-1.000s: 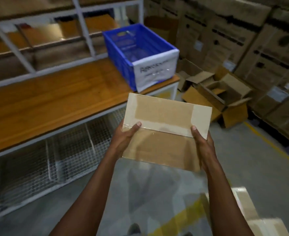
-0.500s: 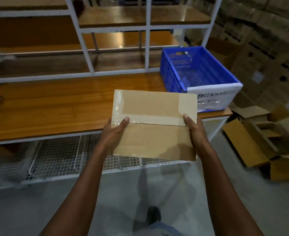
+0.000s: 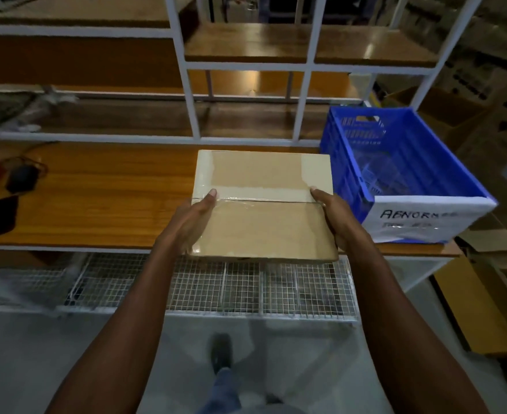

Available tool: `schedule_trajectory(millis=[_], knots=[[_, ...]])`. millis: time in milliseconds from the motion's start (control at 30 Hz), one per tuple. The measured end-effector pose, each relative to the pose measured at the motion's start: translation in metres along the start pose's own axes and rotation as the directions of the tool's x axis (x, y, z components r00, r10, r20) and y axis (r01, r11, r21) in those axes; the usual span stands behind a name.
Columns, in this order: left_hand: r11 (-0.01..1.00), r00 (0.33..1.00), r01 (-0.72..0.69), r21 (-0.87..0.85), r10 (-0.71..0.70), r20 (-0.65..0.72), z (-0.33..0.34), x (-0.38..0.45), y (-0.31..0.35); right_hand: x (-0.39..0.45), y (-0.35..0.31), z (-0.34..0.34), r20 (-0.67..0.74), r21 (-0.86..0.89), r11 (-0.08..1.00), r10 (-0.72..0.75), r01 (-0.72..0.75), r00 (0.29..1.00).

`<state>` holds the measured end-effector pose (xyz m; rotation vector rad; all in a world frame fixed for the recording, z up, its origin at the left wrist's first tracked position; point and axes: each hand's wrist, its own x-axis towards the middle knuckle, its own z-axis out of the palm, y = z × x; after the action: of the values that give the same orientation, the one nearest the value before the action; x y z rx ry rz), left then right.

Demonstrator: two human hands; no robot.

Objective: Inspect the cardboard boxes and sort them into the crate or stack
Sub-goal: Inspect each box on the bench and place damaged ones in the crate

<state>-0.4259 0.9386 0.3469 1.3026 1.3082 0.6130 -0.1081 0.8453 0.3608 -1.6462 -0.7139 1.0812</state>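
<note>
Over the bench (image 3: 96, 192) edge, the box (image 3: 264, 204) sits between both hands, left hand (image 3: 191, 222) and right hand (image 3: 334, 219) each wrapped round a side, thumbs on the taped seam. The crate (image 3: 425, 186) is just right. That glossy tape looks slippery, so a loose grip could drop it short of the bench.

Taped flat cardboard box (image 3: 264, 204) held level left of empty blue crate (image 3: 401, 171) w/ "ABNOR.." label.

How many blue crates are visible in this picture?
1. The blue crate stands on the right end of the wooden table, right of the taped cardboard box. Others may lie outside the view.
</note>
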Motion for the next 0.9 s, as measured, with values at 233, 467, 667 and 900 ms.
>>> schedule_trajectory(millis=[233, 467, 667, 900], knots=[[0.987, 0.997, -0.069, -0.143, 0.074, 0.030, -0.022, 0.079, 0.020, 0.088, -0.033, 0.032, -0.021, -0.075, 0.994, 0.083, -0.084, 0.996], [0.997, 1.000, -0.012, -0.079, 0.012, 0.001, -0.026, 0.165, 0.039, 0.160, -0.035, 0.056, -0.121, -0.073, 0.980, 0.174, -0.184, 0.977], [1.000, 0.998, 0.005, -0.004, -0.004, 0.060, -0.023, 0.213, 0.039, 0.198, -0.036, 0.062, -0.171, -0.081, 0.966, 0.228, -0.244, 0.959], [0.998, 0.999, 0.037, 0.052, -0.037, 0.000, -0.011, 0.240, 0.040, 0.235, -0.046, 0.066, -0.167, -0.243, 0.939, 0.206, -0.242, 0.964]])
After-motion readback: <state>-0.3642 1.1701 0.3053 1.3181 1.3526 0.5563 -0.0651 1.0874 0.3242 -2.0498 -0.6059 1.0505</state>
